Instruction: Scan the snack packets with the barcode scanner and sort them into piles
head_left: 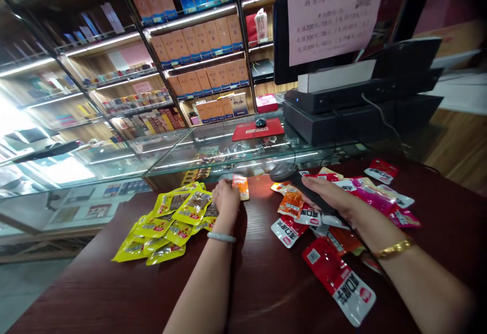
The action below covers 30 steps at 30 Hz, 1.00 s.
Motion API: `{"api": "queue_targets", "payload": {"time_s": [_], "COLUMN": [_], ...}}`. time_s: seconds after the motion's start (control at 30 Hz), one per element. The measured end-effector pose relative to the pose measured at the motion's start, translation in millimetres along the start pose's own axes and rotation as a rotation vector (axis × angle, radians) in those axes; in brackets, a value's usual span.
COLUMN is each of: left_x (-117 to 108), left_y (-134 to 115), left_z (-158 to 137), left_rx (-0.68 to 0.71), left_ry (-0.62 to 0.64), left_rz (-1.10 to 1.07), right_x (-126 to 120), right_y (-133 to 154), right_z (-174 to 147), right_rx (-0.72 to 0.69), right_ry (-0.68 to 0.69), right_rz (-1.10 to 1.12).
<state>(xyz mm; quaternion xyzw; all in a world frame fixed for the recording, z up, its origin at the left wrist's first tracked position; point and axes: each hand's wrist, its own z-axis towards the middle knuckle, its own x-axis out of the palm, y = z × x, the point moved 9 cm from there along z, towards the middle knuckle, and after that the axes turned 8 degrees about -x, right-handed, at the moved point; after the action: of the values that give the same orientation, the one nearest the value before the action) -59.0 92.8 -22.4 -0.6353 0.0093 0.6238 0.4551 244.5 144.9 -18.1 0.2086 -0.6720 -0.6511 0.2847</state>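
Observation:
My right hand [327,192] is wrapped round the handle of a black barcode scanner [283,171], its head pointing left. At the middle of the counter my left hand [226,197] pinches a small orange snack packet [241,187] by its left side. A heap of yellow snack packets [167,222] lies just left of that hand. Beneath and around my right hand is a mixed pile of packets, among them an orange packet [291,202] and a red and white packet [340,280] nearer to me. Pink packets [375,195] lie behind my right wrist.
The dark red wooden counter [266,288] meets a glass display case [213,143] at its far edge. On the glass rest a red mat [247,131], a computer mouse [261,123] and a black cash-register machine [342,108]. Shelves with boxes [213,37] stand behind.

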Motion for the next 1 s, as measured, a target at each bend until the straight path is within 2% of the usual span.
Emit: {"api": "queue_targets", "payload": {"time_s": [0.07,0.1,0.2,0.3,0.43,0.57,0.67,0.83,1.0], "left_x": [-4.1,0.6,34.5,70.1,96.4,99.1,80.5,59.2,55.5], "left_y": [-16.2,-28.0,-66.6,-94.5,-112.9,-103.9,-83.8,-52.7,-46.4], "left_z": [-11.6,-19.5,-44.3,-57.9,-56.4,-51.2,-45.7,-42.4,-46.4], "left_rx": [0.096,0.159,0.320,0.343,0.298,0.262,0.236,0.170,0.200], "left_ry": [-0.072,-0.056,0.139,0.322,0.408,0.457,0.400,0.366,0.348], "left_rz": [0.073,0.074,0.091,0.187,0.274,0.178,0.040,-0.102,-0.201], "right_x": [-2.7,-4.0,-6.7,-9.1,-17.9,-26.5,-26.0,-12.8,-2.3], "right_y": [0.0,0.2,2.2,5.8,7.8,6.8,5.0,2.9,2.4], "right_z": [0.2,0.3,0.0,-0.9,-1.6,-1.1,-0.5,0.8,-0.4], "right_rx": [0.002,0.002,-0.015,-0.043,-0.055,-0.048,-0.037,-0.045,-0.062], "right_ry": [0.000,-0.004,-0.013,-0.020,-0.066,-0.114,-0.122,-0.070,-0.012], "right_rz": [0.008,0.012,0.020,0.018,-0.004,-0.053,-0.070,-0.033,-0.006]}}
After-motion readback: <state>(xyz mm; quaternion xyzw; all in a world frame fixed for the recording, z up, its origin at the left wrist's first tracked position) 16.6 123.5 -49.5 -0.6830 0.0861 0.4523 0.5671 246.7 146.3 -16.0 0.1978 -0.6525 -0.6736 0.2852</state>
